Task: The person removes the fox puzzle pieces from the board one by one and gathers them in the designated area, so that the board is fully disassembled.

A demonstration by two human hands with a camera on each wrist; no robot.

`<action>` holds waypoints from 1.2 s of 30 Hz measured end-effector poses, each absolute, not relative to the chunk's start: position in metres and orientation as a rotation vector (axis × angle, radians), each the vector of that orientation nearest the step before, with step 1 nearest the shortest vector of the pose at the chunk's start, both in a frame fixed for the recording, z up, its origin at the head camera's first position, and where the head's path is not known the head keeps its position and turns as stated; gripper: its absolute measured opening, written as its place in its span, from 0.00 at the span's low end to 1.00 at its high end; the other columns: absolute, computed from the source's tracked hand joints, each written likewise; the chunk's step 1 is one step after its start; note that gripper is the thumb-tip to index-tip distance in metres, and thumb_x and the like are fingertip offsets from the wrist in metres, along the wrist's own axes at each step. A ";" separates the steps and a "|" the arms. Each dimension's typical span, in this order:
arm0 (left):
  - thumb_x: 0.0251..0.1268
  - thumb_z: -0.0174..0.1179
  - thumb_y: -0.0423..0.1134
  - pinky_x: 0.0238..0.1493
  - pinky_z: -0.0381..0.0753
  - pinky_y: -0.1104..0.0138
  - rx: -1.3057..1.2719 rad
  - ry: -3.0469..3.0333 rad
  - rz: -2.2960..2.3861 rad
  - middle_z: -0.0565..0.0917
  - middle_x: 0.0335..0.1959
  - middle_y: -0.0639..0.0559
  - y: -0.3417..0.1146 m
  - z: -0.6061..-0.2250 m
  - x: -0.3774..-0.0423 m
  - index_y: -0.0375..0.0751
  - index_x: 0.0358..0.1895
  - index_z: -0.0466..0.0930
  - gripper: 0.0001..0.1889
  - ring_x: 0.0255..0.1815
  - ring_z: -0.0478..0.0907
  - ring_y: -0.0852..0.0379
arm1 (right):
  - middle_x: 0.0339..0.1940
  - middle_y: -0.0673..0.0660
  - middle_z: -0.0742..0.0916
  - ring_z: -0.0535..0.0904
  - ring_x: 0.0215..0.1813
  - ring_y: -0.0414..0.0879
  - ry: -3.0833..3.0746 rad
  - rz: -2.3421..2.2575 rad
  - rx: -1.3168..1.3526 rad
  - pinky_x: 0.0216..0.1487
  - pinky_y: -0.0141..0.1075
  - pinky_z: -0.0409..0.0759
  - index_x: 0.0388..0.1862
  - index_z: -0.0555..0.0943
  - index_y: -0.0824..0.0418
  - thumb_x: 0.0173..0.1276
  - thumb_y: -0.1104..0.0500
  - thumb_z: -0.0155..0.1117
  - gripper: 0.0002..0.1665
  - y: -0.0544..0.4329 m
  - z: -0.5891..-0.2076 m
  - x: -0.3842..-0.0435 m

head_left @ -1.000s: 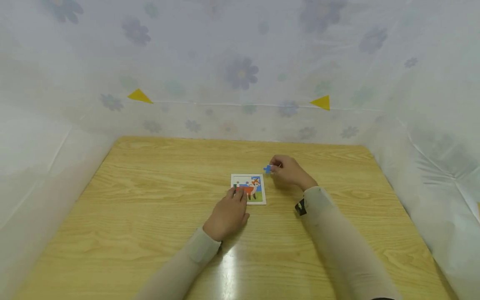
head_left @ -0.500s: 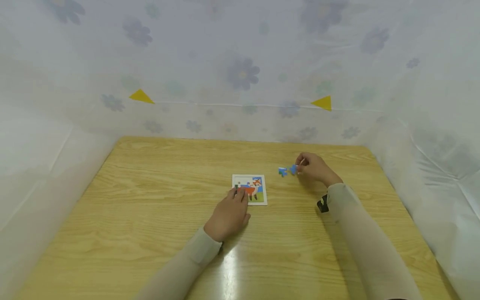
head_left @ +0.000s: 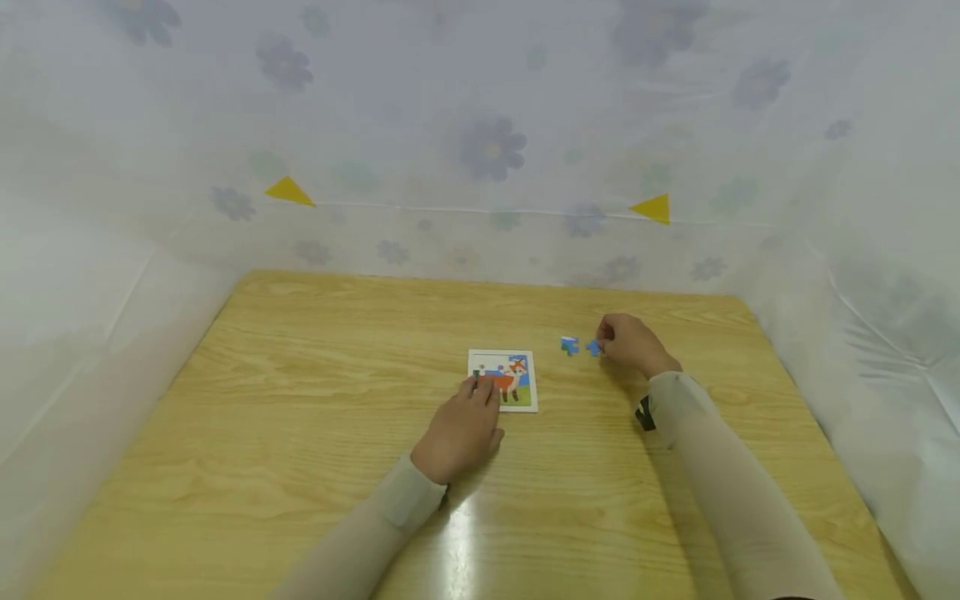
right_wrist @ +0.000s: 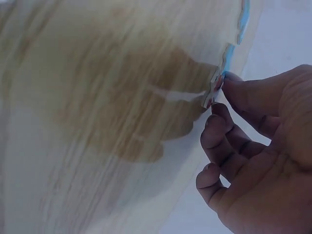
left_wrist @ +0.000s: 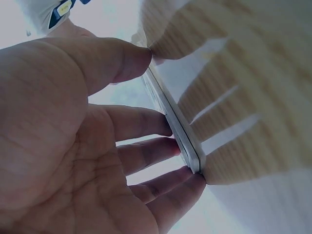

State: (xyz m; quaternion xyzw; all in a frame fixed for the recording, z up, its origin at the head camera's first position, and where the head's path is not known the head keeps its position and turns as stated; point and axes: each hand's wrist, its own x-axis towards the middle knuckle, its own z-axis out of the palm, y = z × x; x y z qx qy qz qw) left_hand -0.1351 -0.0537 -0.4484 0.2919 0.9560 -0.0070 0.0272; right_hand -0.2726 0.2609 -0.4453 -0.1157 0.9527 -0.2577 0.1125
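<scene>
In the head view, a framed puzzle board (head_left: 535, 383) with a picture of an orange and white deer-like animal lies on the wooden table. Its upper left shows a pale bare patch. My left hand (head_left: 459, 427) rests its extended fingers on the board's lower left, hiding part of the picture. In the left wrist view, its fingertips and thumb touch the board's edge (left_wrist: 183, 131). To the right of the board, my right hand (head_left: 633, 343) pinches a small blue puzzle piece (head_left: 593, 347) between thumb and finger, at the tabletop. Another blue, white and green puzzle piece (head_left: 569, 345) lies just left of it.
The wooden table (head_left: 337, 350) has a back edge against a white flowered curtain (head_left: 420, 167), which also hangs at both sides. Two yellow triangles (head_left: 290, 191) mark the curtain at the back. Light glares off the table near its front.
My right hand has moved right, away from the board, then slightly lower, with a blue puzzle piece at its fingertips. A second piece has come into view beside it. The left hand stays on the board.
</scene>
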 end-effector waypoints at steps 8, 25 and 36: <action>0.78 0.57 0.53 0.74 0.69 0.56 0.890 2.956 -0.024 0.71 0.74 0.37 -0.054 -0.450 -0.137 0.29 0.72 0.71 0.33 0.75 0.67 0.38 | 0.41 0.62 0.83 0.77 0.41 0.57 2.869 -0.700 -0.398 0.43 0.50 0.78 0.42 0.80 0.66 0.73 0.69 0.59 0.03 0.254 -0.447 -0.275; 0.78 0.59 0.52 0.73 0.70 0.56 0.884 2.967 -0.035 0.73 0.73 0.38 -0.052 -0.451 -0.137 0.30 0.71 0.73 0.32 0.74 0.69 0.39 | 0.42 0.58 0.83 0.80 0.42 0.51 2.790 -0.755 -0.699 0.44 0.48 0.81 0.51 0.81 0.62 0.77 0.63 0.61 0.07 0.168 -0.441 -0.254; 0.76 0.63 0.46 0.58 0.83 0.59 0.938 3.082 -0.063 0.79 0.62 0.44 -0.057 -0.455 -0.141 0.36 0.63 0.80 0.21 0.60 0.78 0.45 | 0.45 0.56 0.82 0.79 0.45 0.50 2.738 -0.739 -0.728 0.47 0.47 0.81 0.51 0.82 0.62 0.76 0.62 0.65 0.09 0.148 -0.451 -0.243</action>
